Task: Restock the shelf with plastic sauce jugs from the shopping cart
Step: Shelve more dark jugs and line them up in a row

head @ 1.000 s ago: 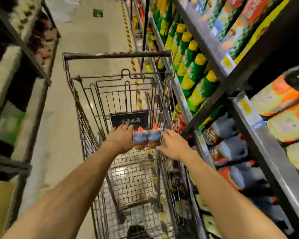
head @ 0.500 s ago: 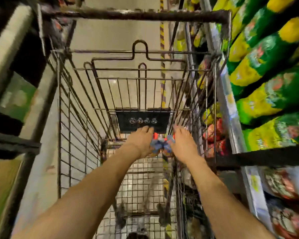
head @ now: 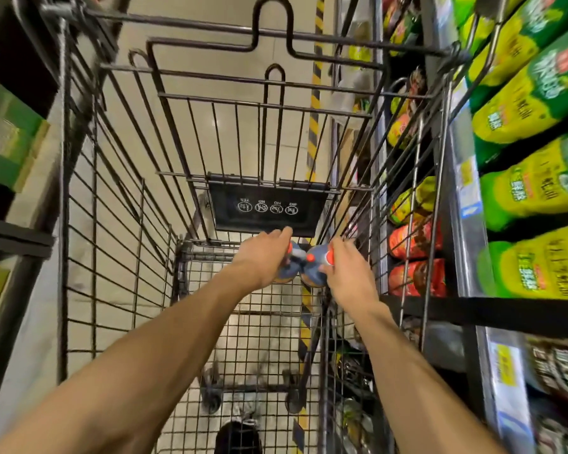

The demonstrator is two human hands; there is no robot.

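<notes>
— Jugs (head: 312, 268), two, still deep in the cart (head: 112, 198): left hand (head: 263, 257) closed over one, right hand (head: 348, 273) wrapped around the other beside it.

— Pickup step, then. Next, lift both clear of the wire and swing right toward the shelf (head: 466, 178).

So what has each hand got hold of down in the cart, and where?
Each holds a sauce jug near its top: the left hand on the left jug, the right hand on the right jug, fingers beside its orange cap.
</notes>
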